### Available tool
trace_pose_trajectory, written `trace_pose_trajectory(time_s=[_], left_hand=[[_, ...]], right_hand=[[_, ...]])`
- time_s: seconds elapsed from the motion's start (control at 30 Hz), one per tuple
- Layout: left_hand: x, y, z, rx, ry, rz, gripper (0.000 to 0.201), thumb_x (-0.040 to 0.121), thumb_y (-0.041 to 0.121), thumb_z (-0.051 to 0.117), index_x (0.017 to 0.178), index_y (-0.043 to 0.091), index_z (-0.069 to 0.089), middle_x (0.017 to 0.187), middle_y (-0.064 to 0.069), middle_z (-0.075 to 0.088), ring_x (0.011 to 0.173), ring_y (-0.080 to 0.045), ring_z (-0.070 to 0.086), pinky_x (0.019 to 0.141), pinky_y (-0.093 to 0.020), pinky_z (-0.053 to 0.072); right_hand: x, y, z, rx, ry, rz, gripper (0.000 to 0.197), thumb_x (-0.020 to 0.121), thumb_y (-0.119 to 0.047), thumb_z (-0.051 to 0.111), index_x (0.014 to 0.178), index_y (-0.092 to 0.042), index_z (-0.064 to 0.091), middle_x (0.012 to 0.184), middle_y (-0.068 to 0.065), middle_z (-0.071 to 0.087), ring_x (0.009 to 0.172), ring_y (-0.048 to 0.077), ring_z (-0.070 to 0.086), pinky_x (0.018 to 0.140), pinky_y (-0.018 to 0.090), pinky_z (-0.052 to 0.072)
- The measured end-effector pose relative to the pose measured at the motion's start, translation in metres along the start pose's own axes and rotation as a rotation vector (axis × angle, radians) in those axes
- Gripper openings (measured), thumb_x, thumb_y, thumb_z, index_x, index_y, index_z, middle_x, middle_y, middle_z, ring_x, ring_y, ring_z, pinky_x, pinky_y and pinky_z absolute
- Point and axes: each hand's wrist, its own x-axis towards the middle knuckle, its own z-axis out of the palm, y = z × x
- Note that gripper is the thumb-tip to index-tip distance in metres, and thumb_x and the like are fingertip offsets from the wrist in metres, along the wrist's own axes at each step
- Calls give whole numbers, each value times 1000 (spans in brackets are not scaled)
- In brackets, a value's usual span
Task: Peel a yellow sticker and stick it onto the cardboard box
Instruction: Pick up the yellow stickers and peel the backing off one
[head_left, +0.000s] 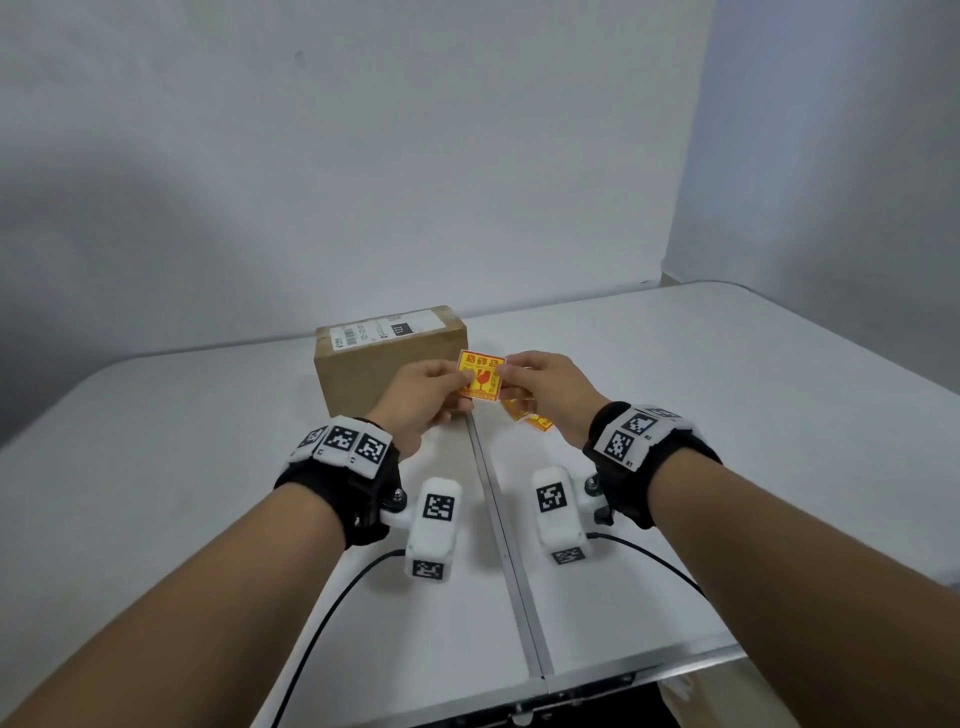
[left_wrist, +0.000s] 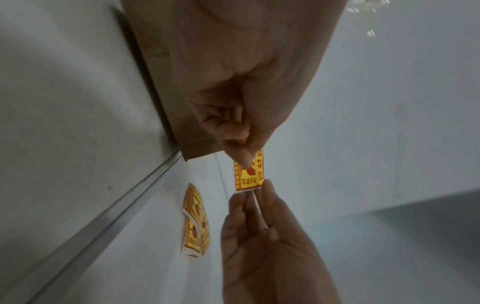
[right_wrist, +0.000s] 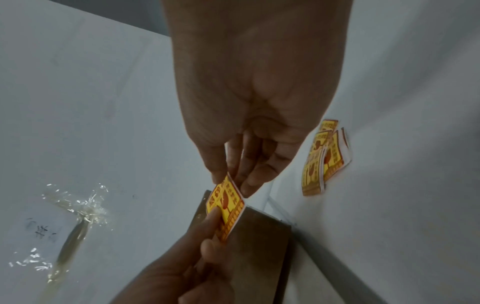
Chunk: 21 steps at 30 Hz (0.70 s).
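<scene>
A yellow sticker (head_left: 480, 375) with red print is held in the air between both hands, just right of the brown cardboard box (head_left: 374, 364). My left hand (head_left: 460, 384) pinches its left edge, thumb on the printed face. My right hand (head_left: 511, 376) pinches the opposite edge. In the left wrist view the sticker (left_wrist: 250, 172) hangs between my left hand (left_wrist: 241, 148) and right hand (left_wrist: 254, 197), with a white backing edge showing at the right fingers. The right wrist view shows the sticker (right_wrist: 228, 207) over the box (right_wrist: 259, 246), pinched by my right hand (right_wrist: 231, 183).
Several more yellow stickers (head_left: 530, 415) lie in a small pile on the white table (head_left: 727, 415), under my right hand. A metal seam (head_left: 498, 519) runs down the table's middle. A white shipping label (head_left: 389, 328) covers the box top. Crumpled clear film (right_wrist: 72, 216) is on the wall.
</scene>
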Motion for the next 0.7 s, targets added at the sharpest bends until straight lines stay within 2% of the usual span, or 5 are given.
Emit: trace_pose_trajectory(time_s=[0.07, 0.17, 0.37, 0.53, 0.7], left_hand=[[-4, -3, -5, -69, 18, -29, 6, 89, 15, 63, 94, 12, 65, 81, -4, 69, 43, -1, 59, 37, -11, 36], [-9, -8, -9, -6, -47, -31, 10, 87, 17, 65, 96, 11, 65, 87, -6, 67, 56, -4, 59, 46, -12, 43], [-12, -12, -16, -30, 21, 72, 15, 85, 14, 67, 98, 6, 69, 101, -14, 71, 92, -19, 60, 96, -35, 49], [-18, -17, -12, -36, 8, 109, 19, 86, 6, 65, 103, -3, 66, 104, -23, 68, 93, -24, 62, 94, -33, 51], [-21, -21, -13, -116, -78, 76, 20, 89, 5, 61, 106, -5, 66, 94, -13, 70, 81, -14, 65, 75, -17, 57]], right_hand=[[-3, 3, 5, 7, -12, 6, 17, 91, -13, 61, 103, -1, 64, 69, 3, 66, 48, 6, 59, 48, 18, 43], [-3, 5, 8, -34, 23, -21, 8, 91, -15, 62, 92, -7, 64, 58, -2, 59, 45, 11, 51, 50, 22, 39], [-8, 5, 10, -119, 26, -59, 5, 92, -15, 60, 92, -10, 62, 75, 4, 60, 56, 12, 47, 45, 13, 38], [-10, 4, 18, -107, 24, -105, 9, 91, -10, 61, 99, -10, 65, 72, -4, 61, 49, -4, 54, 50, 8, 39], [-13, 3, 21, -106, 33, -122, 9, 93, -7, 57, 98, -10, 64, 73, -2, 62, 61, 5, 56, 42, 2, 39]])
